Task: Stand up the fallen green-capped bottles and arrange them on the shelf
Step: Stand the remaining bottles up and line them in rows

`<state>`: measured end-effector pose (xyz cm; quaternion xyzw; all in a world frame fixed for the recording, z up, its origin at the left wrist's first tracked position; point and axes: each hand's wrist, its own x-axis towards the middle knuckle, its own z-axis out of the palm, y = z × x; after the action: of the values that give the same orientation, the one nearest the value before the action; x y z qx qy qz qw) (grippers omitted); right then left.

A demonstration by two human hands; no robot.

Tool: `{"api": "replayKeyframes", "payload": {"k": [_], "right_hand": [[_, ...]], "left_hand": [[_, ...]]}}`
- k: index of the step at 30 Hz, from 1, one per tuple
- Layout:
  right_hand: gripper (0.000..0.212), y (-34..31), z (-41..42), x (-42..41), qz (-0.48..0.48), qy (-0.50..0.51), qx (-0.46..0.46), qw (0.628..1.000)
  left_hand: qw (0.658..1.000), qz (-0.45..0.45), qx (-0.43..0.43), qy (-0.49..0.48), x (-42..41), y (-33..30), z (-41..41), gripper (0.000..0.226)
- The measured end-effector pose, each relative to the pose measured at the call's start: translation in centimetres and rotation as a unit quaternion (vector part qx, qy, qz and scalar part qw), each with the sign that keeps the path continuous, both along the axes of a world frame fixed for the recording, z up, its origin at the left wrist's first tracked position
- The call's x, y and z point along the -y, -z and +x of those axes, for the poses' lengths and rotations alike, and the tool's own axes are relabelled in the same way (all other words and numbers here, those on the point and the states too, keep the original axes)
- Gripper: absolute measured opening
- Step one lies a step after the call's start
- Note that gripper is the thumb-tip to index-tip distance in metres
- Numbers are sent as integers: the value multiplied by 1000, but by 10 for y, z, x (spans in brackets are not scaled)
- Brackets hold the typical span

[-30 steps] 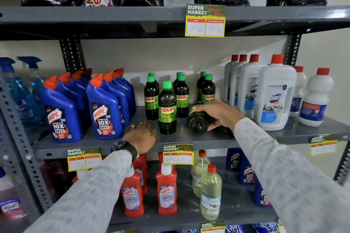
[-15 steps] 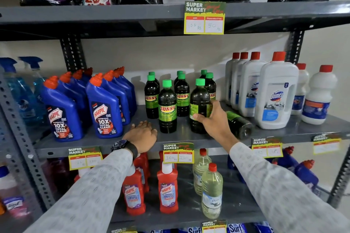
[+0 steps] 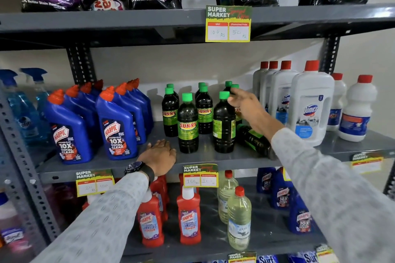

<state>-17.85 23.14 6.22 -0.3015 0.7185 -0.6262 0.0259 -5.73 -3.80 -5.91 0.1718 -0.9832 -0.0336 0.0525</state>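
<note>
My left hand (image 3: 159, 156) is flat, palm down on the front edge of the middle shelf (image 3: 333, 149), holding nothing, just bracing. My right hand (image 3: 245, 105) is loosely open, fingers spread, up by the cap of the front-right upright green-capped bottle (image 3: 224, 123). It's not clamped on anything; whether a fingertip touches the cap I can't tell.

That bottle stands level with the other front bottle (image 3: 188, 124), with more green caps standing behind. One fallen bottle (image 3: 254, 140) lies on its side just right of them, partly under my right forearm, next to the white jugs (image 3: 310, 102).

Step as I read it: one bottle placed, one left. Next: drop the right hand, grip the fallen one round its body, tip it upright and set it in the row without knocking its neighbours.
</note>
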Motion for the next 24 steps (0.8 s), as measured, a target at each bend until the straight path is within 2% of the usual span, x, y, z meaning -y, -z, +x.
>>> {"api": "replayKeyframes", "payload": {"k": [3,5,8,13,15,18,22,24], "right_hand": [[29,-4,-4,1,82,-13,-34,996],[26,-2,-6,4,81,11,-45,996],[39,4,-4,9,78,64,-75,992],[41,8,9,15,110,126,-145,975],[32,4,9,13,82,95,-124,984],[3,-2,7,7,20,12,-31,999],[19,2,0,6,40,-8,0,999],[37,6,0,7,36,16,-9,999]], "left_hand": [[1000,-14,1,6,2,2,-1,67],[1000,-15,-1,6,1,1,-1,66],[1000,-15,0,4,0,1,-1,66],[1000,-23,6,4,0,1,-1,66],[1000,-22,4,2,-1,0,-1,66],[1000,-19,2,1,-1,-1,-1,66],[1000,-3,-2,-4,-2,-2,0,66],[1000,-6,0,-3,-3,-2,0,65]]}}
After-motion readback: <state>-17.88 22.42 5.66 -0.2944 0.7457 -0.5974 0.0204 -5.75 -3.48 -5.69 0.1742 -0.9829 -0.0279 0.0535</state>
